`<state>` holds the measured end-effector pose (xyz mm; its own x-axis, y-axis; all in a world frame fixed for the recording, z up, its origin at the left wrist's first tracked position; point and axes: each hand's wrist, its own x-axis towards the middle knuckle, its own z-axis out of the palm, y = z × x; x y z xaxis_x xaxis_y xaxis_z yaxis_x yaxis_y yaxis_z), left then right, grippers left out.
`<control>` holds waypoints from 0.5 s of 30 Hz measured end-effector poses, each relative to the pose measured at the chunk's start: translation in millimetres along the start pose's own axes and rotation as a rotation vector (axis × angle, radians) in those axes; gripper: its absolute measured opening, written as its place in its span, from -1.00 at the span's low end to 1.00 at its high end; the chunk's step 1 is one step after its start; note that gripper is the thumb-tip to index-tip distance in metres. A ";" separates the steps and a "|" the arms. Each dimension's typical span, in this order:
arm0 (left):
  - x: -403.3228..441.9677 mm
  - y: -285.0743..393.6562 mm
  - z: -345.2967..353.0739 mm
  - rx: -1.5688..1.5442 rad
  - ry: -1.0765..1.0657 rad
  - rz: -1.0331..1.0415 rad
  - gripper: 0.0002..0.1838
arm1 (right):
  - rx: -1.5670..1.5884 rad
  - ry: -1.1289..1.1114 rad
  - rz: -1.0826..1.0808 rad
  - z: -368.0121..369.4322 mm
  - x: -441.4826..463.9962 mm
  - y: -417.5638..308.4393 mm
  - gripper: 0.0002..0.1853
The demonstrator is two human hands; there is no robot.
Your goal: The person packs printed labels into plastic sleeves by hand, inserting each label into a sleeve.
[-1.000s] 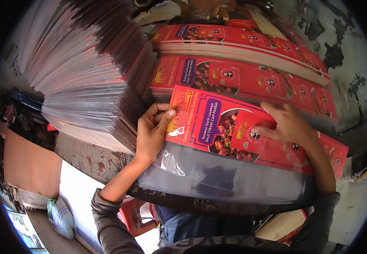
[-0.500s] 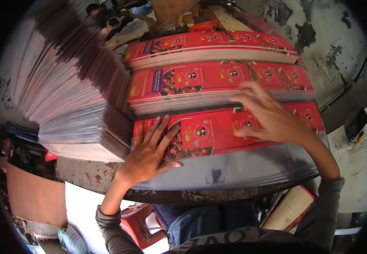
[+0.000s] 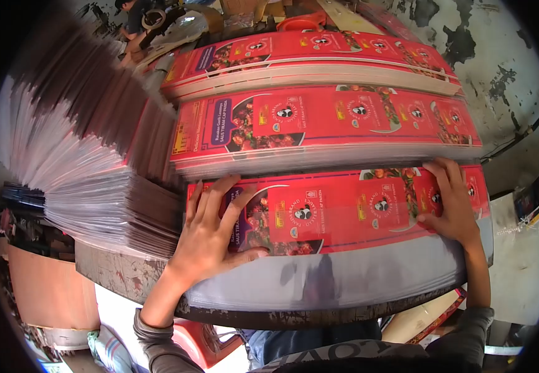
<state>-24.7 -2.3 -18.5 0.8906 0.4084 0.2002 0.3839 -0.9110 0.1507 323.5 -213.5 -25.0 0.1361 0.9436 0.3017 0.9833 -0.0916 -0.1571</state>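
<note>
Nearest me lies a stack of red printed sheets point(image 3: 338, 214) with panda logos and food pictures, with clear plastic along its front side. My left hand point(image 3: 204, 233) rests on the stack's left end, fingers spread over the print and thumb pointing right. At the right end, my right hand point(image 3: 457, 211) touches the red surface, its fingers bent and apart, thumb to the left. Neither hand grips anything. Just behind is a second red stack point(image 3: 325, 118) of the same print, and a third red stack point(image 3: 294, 51) stands farther back.
A tall, fanned pile of clear plastic sleeves point(image 3: 89, 186) stands to the left. The worn table edge point(image 3: 120, 267) shows below it. A red stool point(image 3: 198, 342) is underneath. At the back are a tape roll point(image 3: 153, 20) and another person point(image 3: 136, 15). A peeling wall point(image 3: 431, 68) rises right.
My right hand has moved right and come down onto the near stack's right end. My left hand stays at the left end. The view has shifted slightly, so the stacks appear larger.
</note>
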 end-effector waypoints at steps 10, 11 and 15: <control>2.0 0.1 0.9 -0.047 0.047 -0.016 -0.16 | 0.093 0.065 -0.045 6.8 0.7 10.4 -0.33; 2.0 -0.6 1.5 -0.047 0.045 -0.015 -0.16 | 0.090 0.064 -0.065 7.4 1.2 12.1 -0.38; 3.2 -3.4 3.0 -0.085 0.090 0.044 -0.32 | 0.074 0.107 -0.119 5.5 4.0 8.3 -0.50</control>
<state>-22.4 1.9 -21.2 0.8789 0.3754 0.2943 0.3196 -0.9214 0.2210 331.5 -208.7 -30.3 0.0356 0.9066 0.4204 0.9821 0.0460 -0.1824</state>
